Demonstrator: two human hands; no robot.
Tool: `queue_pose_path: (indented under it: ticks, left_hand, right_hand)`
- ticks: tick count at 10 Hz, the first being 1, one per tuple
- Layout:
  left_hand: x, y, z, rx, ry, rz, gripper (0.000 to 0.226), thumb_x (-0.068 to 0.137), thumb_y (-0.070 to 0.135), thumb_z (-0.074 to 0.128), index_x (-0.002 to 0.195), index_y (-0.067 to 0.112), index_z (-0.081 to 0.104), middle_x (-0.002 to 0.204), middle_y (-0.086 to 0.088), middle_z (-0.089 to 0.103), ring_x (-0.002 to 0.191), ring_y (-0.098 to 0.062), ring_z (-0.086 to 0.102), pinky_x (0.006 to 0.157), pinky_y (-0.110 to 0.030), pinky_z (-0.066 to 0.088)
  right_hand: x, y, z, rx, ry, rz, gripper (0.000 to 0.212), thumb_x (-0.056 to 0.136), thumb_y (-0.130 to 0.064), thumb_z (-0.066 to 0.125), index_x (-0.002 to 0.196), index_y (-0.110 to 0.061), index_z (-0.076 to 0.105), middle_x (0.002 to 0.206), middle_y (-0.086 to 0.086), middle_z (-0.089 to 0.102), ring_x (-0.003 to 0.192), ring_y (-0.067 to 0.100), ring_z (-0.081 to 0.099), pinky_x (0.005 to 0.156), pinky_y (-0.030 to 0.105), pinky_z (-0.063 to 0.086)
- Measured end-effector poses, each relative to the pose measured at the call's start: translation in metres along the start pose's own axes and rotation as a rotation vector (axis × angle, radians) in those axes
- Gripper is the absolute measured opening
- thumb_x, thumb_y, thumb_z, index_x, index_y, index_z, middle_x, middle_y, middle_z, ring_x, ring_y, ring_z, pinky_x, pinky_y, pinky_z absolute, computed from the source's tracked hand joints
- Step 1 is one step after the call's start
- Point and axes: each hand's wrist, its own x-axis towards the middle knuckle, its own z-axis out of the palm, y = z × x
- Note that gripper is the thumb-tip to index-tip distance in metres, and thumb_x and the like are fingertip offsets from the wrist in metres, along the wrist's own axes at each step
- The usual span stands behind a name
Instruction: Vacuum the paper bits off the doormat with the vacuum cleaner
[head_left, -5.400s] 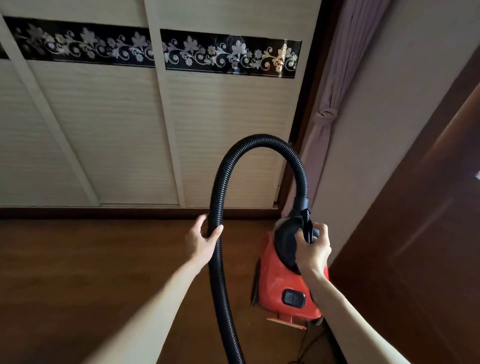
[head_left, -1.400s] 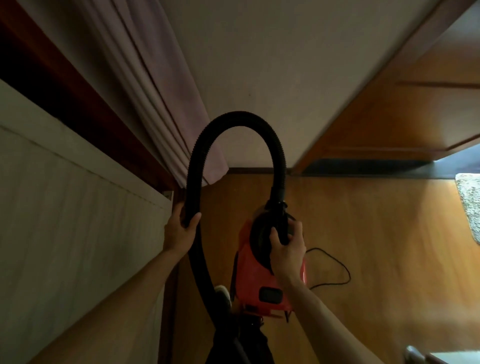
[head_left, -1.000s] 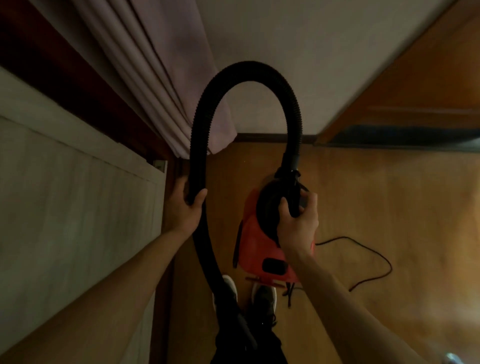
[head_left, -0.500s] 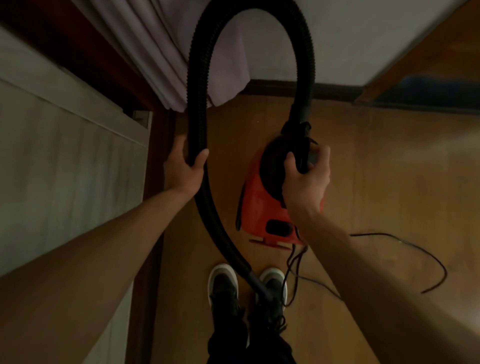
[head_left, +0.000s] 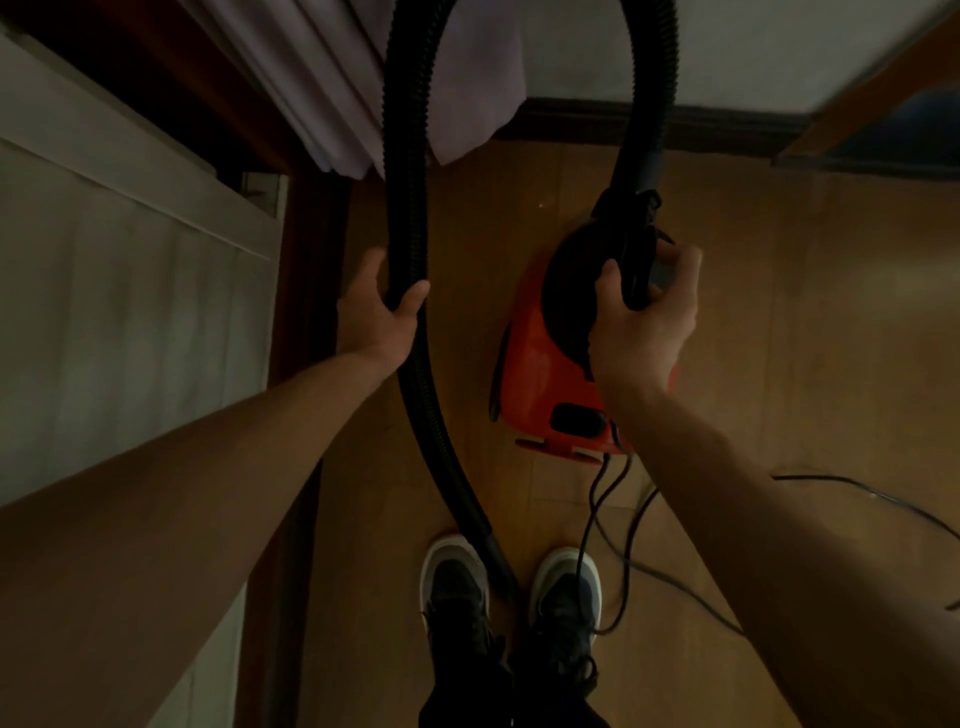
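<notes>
Dim room, seen from above, looking down past two bare forearms to a wooden floor (head_left: 779, 338).

At far left, a pale panelled sliding door (head_left: 130, 312); beside it a dark wooden frame, with a lilac curtain (head_left: 467, 78) hanging at top.

Left hand (head_left: 376, 312) wrapped around the black ribbed hose (head_left: 410, 208), fingers and thumb curled closed on it. Hose arching up out of view, then down to the right, into the red vacuum cleaner (head_left: 545, 379).

Lower centre: two dark shoes (head_left: 457, 587) with pale toe caps, the free end of the hose dropping between them. Nozzle end too dark to make out.

Right hand (head_left: 641, 322) clenched on the black carry handle (head_left: 636, 265) atop the vacuum cleaner.

Further right, a thin black power cord (head_left: 613, 519) looping from the machine's rear across the floor, passing close to the right shoe.

No doormat or paper bits in view; cleaning apparently not yet begun.

Likely risks: tripping on or dragging the slack cord when stepping off; hose end catching between the feet; curtain hem snagged by the arching hose.
</notes>
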Motion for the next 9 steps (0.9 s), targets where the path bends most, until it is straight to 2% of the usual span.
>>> queue_pose_path:
  ticks: [1,2,3,4,5,6,7,8,9]
  left_hand:
    - [0.011,-0.008,0.008,-0.010,0.028,-0.023,0.054,0.097,0.035,0.062,0.145,0.026,0.040,0.143,-0.002,0.052,0.132,-0.020,0.048,0.103,-0.031,0.044]
    - [0.023,-0.014,0.013,-0.008,0.063,-0.052,0.054,0.097,0.035,0.062,0.146,0.027,0.040,0.146,-0.001,0.050,0.135,-0.019,0.046,0.102,-0.030,0.042]
    - [0.029,-0.016,0.015,-0.005,0.079,-0.055,0.053,0.097,0.035,0.062,0.145,0.025,0.041,0.145,-0.001,0.051,0.132,-0.019,0.049,0.103,-0.032,0.044]
    - [0.030,-0.016,0.014,0.013,0.081,-0.087,0.056,0.097,0.035,0.062,0.147,0.025,0.040,0.148,-0.003,0.049,0.134,-0.022,0.048,0.108,-0.038,0.044]
    - [0.026,-0.010,0.007,0.032,0.075,-0.115,0.054,0.095,0.036,0.064,0.144,0.028,0.043,0.143,-0.003,0.054,0.130,-0.024,0.053,0.105,-0.047,0.050]
    - [0.021,-0.007,-0.001,0.031,0.075,-0.125,0.052,0.096,0.034,0.065,0.143,0.024,0.045,0.140,-0.004,0.057,0.127,-0.023,0.055,0.105,-0.042,0.049]
    - [0.016,-0.003,-0.007,0.099,0.066,-0.149,0.047,0.098,0.027,0.062,0.141,0.019,0.046,0.138,-0.006,0.057,0.125,-0.024,0.056,0.099,-0.031,0.047]
    - [0.006,0.009,-0.019,0.179,0.011,-0.175,0.049,0.101,0.028,0.058,0.145,0.016,0.040,0.142,-0.010,0.052,0.127,-0.027,0.053,0.091,-0.025,0.041]
    - [-0.011,0.027,-0.036,0.251,-0.110,-0.246,0.069,0.100,0.038,0.057,0.154,0.013,0.023,0.151,-0.012,0.043,0.135,-0.030,0.047,0.101,-0.032,0.042]
  right_hand:
    - [0.006,0.007,0.005,-0.021,-0.002,-0.014,0.020,0.089,-0.041,0.059,0.100,-0.042,0.043,0.106,0.011,0.063,0.090,0.025,0.067,0.065,0.048,0.061]
    - [0.009,0.011,0.008,-0.026,-0.004,-0.050,0.021,0.091,-0.038,0.059,0.099,-0.042,0.041,0.106,0.010,0.063,0.090,0.025,0.067,0.065,0.046,0.061]
    - [0.010,0.012,0.009,-0.062,0.003,-0.062,0.022,0.091,-0.040,0.058,0.100,-0.045,0.038,0.107,0.008,0.062,0.092,0.026,0.066,0.067,0.048,0.061]
    - [0.008,0.013,0.004,-0.063,0.013,-0.055,0.022,0.093,-0.037,0.058,0.105,-0.039,0.039,0.107,0.005,0.062,0.093,0.020,0.066,0.066,0.044,0.061]
    - [0.006,0.012,0.002,-0.057,0.009,-0.023,0.026,0.096,-0.032,0.057,0.115,-0.025,0.042,0.109,0.005,0.062,0.092,0.014,0.066,0.064,0.038,0.062]
    - [0.004,0.009,0.002,-0.061,0.007,-0.005,0.027,0.096,-0.033,0.056,0.117,-0.025,0.041,0.107,0.007,0.062,0.086,0.018,0.068,0.057,0.032,0.060]
    - [0.002,0.007,0.001,-0.084,-0.017,0.025,0.029,0.098,-0.031,0.055,0.121,-0.022,0.040,0.107,0.009,0.063,0.080,0.018,0.068,0.051,0.028,0.057]
    - [-0.002,-0.001,-0.006,-0.158,-0.056,0.049,0.035,0.099,-0.029,0.054,0.129,-0.019,0.038,0.116,0.008,0.062,0.081,0.008,0.064,0.052,0.023,0.054]
    - [-0.010,-0.017,-0.018,-0.401,-0.173,0.058,0.051,0.098,-0.028,0.056,0.141,-0.018,0.032,0.132,0.010,0.056,0.103,0.022,0.063,0.065,0.033,0.054]
